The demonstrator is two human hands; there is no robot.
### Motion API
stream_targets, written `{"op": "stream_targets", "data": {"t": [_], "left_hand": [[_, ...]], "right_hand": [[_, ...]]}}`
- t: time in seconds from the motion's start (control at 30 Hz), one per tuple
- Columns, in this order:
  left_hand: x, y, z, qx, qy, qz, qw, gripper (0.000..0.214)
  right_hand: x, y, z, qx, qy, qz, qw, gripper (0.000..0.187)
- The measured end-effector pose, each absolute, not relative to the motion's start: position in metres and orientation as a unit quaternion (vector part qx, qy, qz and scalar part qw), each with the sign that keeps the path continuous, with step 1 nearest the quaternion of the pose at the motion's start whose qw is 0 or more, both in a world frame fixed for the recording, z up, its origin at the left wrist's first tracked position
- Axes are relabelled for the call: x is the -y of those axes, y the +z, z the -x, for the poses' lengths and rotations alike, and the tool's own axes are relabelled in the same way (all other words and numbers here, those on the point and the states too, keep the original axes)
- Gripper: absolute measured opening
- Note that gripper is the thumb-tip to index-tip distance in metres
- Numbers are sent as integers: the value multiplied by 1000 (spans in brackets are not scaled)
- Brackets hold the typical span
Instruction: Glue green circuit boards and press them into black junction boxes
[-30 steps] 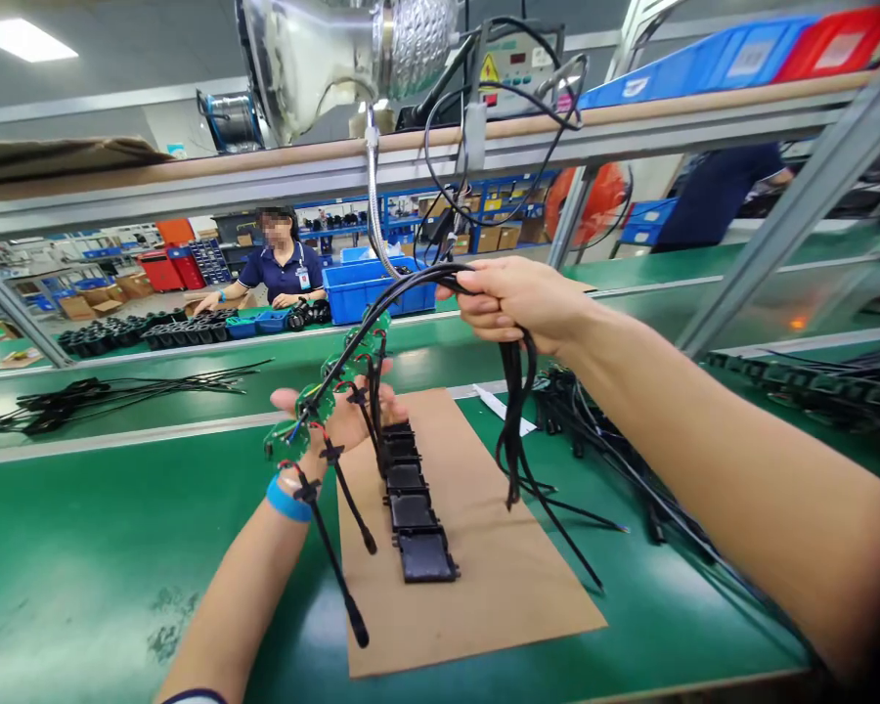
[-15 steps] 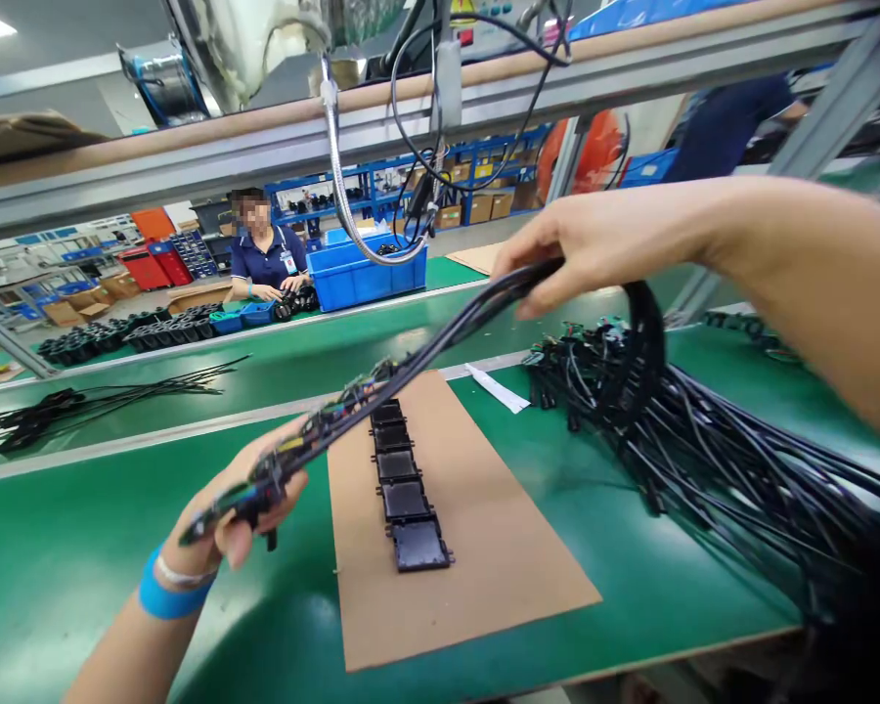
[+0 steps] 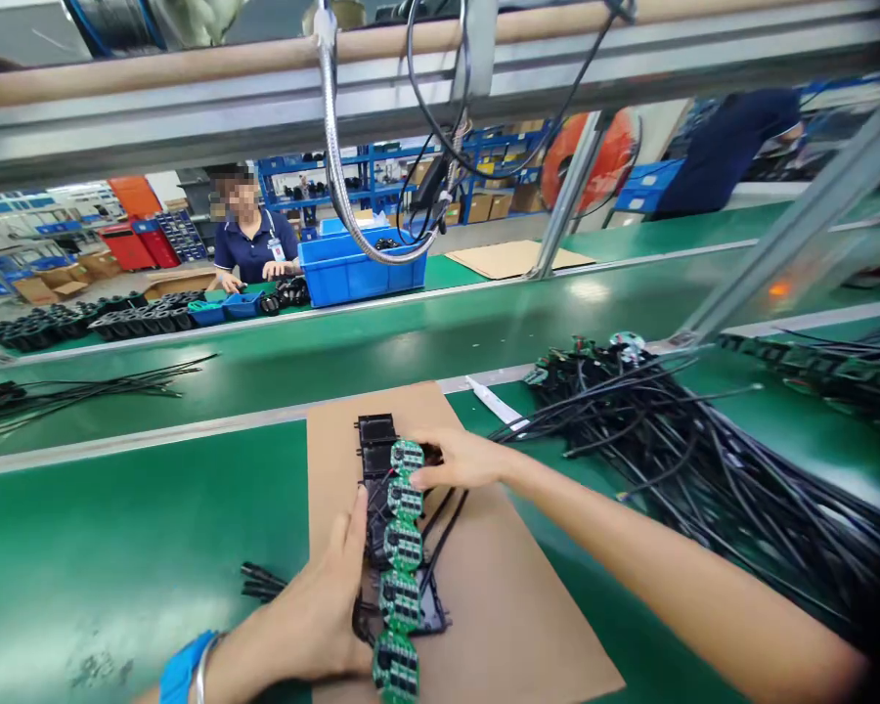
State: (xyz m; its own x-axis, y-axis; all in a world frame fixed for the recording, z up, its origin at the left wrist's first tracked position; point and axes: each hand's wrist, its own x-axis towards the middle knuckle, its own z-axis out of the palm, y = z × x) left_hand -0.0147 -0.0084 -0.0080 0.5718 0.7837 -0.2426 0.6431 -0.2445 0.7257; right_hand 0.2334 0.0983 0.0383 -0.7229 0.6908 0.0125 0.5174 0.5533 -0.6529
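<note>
A strip of round green circuit boards lies lengthwise over a row of black square frames on the cardboard sheet. My right hand pinches the strip near its far end, thumb on the boards and fingertips hidden behind. Along the near left side, my left hand is closed around the strip and its black cables, its lower fingers out of sight under the boards. Cable ends stick out left of my left hand. The boards cover much of the frames.
A large heap of black cables lies to the right, beside a white tube. More cables lie at the left. A metal rail with a hanging hose crosses above. A co-worker sits opposite near a blue bin.
The cable bundle with its boards has come down from the air onto the black frames. My right hand moved down and toward me; the boards now face up, their cables hanging to the sides.
</note>
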Motion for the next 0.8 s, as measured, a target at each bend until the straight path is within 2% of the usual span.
{"op": "stream_targets", "data": {"t": [0.07, 0.13, 0.17, 0.23, 0.27, 0.3, 0.37, 0.43, 0.63, 0.8], "left_hand": [[4, -8, 24, -439, 36, -778, 448, 150], [-7, -4, 32, -404, 48, -777, 480, 143], [-16, -2, 34, -398, 78, -769, 495, 130], [-39, 3, 36, -428, 158, -737, 498, 80], [-53, 4, 37, -465, 188, -729, 467, 57], [-67, 4, 37, -507, 203, -728, 414, 45], [-93, 2, 38, -573, 202, -749, 264, 41], [-109, -4, 41, -602, 179, -763, 153, 35], [-110, -21, 52, -639, 139, -756, 29, 36], [-103, -21, 59, -610, 118, -775, -117, 35]], "right_hand": [[-99, 27, -230, 879, 307, 333, 150, 14], [-106, 20, -231, 879, 295, 338, 163, 12], [-112, 19, -233, 875, 292, 347, 170, 13], [-129, 15, -234, 860, 287, 379, 183, 19], [-140, 13, -234, 852, 285, 396, 188, 23], [-151, 9, -234, 846, 284, 409, 190, 27], [-168, 0, -234, 840, 279, 425, 192, 30], [-178, -11, -234, 837, 272, 433, 198, 26], [-170, -29, -235, 853, 209, 415, 239, 5], [-169, -32, -228, 857, 163, 396, 287, 18]]}}
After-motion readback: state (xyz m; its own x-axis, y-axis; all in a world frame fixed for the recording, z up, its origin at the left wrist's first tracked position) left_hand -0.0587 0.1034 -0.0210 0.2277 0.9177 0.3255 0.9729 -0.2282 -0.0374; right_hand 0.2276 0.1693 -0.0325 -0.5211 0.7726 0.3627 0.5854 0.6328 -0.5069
